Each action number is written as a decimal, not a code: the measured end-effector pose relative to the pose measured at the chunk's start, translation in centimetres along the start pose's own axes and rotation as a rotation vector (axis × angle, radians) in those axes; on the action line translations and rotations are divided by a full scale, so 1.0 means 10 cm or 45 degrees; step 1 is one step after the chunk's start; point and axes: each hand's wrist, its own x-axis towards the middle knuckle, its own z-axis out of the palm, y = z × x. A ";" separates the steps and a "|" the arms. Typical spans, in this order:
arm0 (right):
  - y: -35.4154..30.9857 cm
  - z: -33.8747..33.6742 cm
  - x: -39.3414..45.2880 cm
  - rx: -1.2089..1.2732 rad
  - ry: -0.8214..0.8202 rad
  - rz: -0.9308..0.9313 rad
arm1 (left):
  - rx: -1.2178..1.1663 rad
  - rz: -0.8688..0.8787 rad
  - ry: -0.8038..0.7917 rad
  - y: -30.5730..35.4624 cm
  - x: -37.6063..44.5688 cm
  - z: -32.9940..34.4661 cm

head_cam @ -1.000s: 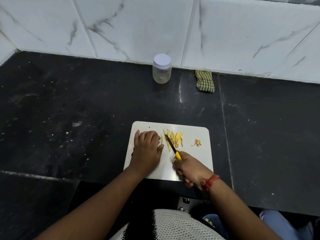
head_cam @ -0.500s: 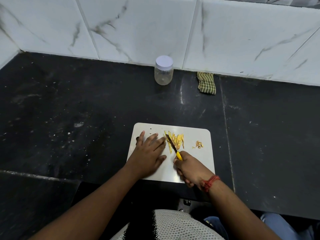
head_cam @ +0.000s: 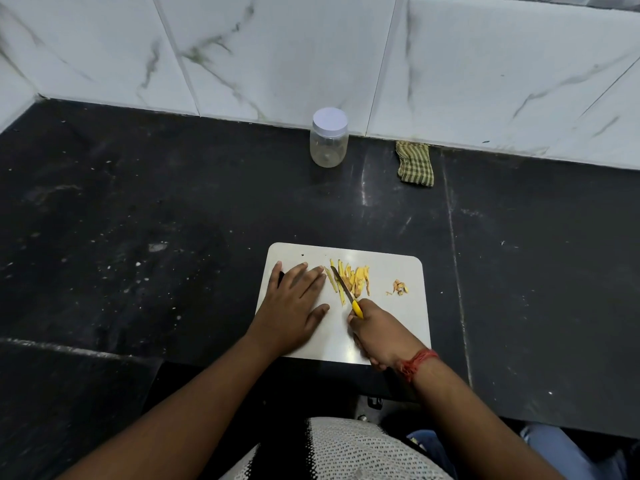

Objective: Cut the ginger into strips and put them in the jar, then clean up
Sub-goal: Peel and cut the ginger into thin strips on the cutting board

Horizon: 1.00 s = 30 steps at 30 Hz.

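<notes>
A white cutting board [head_cam: 398, 327] lies on the black counter. Yellow ginger strips [head_cam: 356, 278] lie in a loose bunch near its far edge. My left hand [head_cam: 291, 303] rests flat on the board with straight fingers, fingertips just left of the strips. My right hand [head_cam: 381, 332] grips a knife [head_cam: 343, 284] by its yellow handle, and the dark blade lies among the strips. A small pile of ginger scraps [head_cam: 400, 287] sits to the right on the board. A clear jar [head_cam: 329, 137] with a white lid on stands by the back wall.
A folded green checked cloth [head_cam: 415, 163] lies against the tiled wall [head_cam: 277, 50], right of the jar. The black counter [head_cam: 138, 220] stretches to the left and right of the board. A step in the counter edge runs at the lower left.
My left hand's fingers went from curled over the ginger to flat and straight on the board. The knife stayed among the strips.
</notes>
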 end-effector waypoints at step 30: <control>-0.02 0.11 0.20 -0.448 -0.114 -0.021 | 0.056 -0.021 -0.092 0.00 0.10 -0.02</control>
